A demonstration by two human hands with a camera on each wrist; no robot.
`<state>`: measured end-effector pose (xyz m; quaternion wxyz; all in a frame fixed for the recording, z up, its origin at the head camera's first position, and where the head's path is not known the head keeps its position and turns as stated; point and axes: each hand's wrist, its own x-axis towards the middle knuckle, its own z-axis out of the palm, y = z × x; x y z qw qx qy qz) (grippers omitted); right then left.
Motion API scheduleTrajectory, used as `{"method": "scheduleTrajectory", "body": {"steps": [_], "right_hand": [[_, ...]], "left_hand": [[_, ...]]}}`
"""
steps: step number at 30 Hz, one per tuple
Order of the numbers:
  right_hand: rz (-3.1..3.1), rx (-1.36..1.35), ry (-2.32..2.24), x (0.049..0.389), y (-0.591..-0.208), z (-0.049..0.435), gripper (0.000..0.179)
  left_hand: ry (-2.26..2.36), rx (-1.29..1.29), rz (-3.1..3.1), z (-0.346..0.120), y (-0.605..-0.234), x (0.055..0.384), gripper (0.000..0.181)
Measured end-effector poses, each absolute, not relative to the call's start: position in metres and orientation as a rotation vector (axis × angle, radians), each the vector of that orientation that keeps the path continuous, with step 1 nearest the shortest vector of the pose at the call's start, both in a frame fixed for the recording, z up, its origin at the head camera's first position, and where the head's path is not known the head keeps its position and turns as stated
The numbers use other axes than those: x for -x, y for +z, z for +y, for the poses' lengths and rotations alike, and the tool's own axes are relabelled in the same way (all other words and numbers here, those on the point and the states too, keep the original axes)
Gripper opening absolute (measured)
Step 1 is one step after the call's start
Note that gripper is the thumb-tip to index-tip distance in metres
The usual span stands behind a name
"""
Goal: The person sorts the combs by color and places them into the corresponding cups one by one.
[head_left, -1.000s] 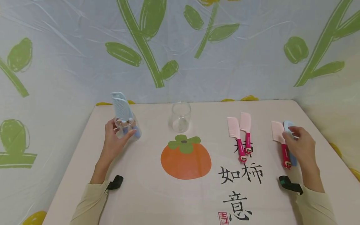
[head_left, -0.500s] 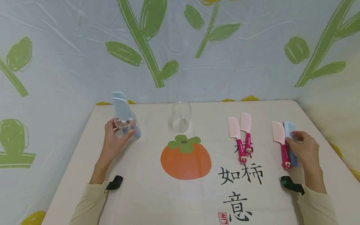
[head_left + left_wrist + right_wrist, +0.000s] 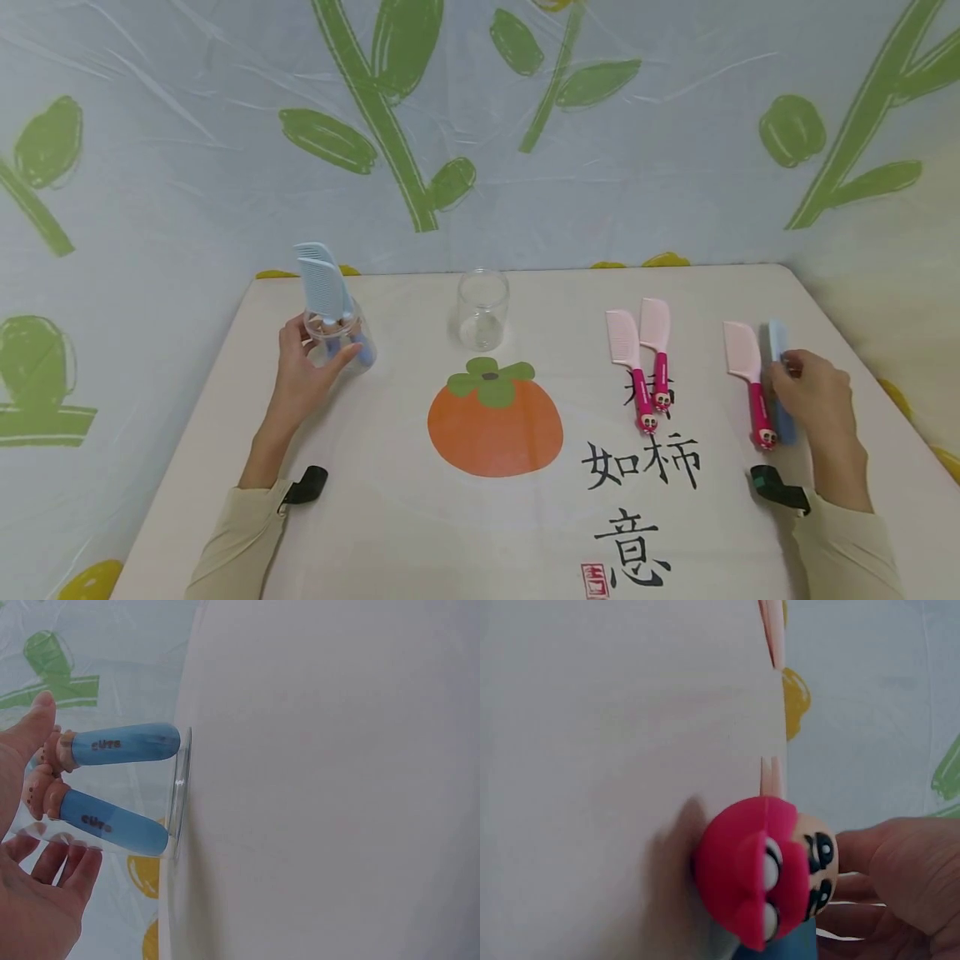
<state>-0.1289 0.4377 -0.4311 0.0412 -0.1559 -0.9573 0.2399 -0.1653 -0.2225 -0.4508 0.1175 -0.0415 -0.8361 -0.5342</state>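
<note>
At the table's left side, my left hand (image 3: 303, 383) grips a clear glass cup (image 3: 339, 336) between thumb and fingers. Two light blue combs (image 3: 322, 287) stand in it with teeth ends up; their blue handles (image 3: 124, 744) show through the glass in the left wrist view. Far right, my right hand (image 3: 817, 392) pinches another blue comb (image 3: 778, 336) near its neck, its head tipped partly on edge. Just left of it lies a pink comb (image 3: 742, 350) with a red handle, whose figure end (image 3: 761, 874) covers most of the blue handle in the right wrist view.
A second clear glass cup (image 3: 483, 312), with nothing in it, stands at the back middle. Two more pink combs (image 3: 622, 337) with red handles lie between it and my right hand. A persimmon print (image 3: 495, 429) and black characters mark the tabletop (image 3: 420, 533).
My right hand has shifted slightly right, and the blue comb there has turned from lying flat to partly on edge. My left hand and its cup have stayed still.
</note>
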Motion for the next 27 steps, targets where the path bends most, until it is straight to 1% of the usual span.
{"method": "scheduleTrajectory", "body": {"steps": [4, 6, 9, 12, 18, 25, 27], "right_hand": [[-2.901, 0.448, 0.68, 0.129, -0.431, 0.437, 0.035], [-2.905, 0.494, 0.684, 0.127, -0.43, 0.439, 0.034], [-2.878, 0.576, 0.705, 0.124, -0.431, 0.445, 0.036], [-2.831, 0.62, 0.726, 0.122, -0.432, 0.449, 0.041], [-2.792, 0.64, 0.757, 0.123, -0.426, 0.448, 0.048], [-2.747, 0.598, 0.762, 0.122, -0.408, 0.437, 0.047], [-2.734, 0.618, 0.815, 0.121, -0.403, 0.433, 0.05]], "left_hand": [[-1.571, 0.112, -2.442, -0.223, -0.452, 0.165, 0.087], [-1.569, 0.103, -2.447, -0.224, -0.453, 0.165, 0.088], [-1.565, 0.1, -2.456, -0.224, -0.455, 0.166, 0.088], [-1.556, 0.103, -2.464, -0.224, -0.455, 0.167, 0.087], [-1.549, 0.102, -2.474, -0.224, -0.452, 0.166, 0.088], [-1.562, 0.109, -2.469, -0.222, -0.447, 0.166, 0.089], [-1.565, 0.113, -2.464, -0.223, -0.447, 0.166, 0.088]]}}
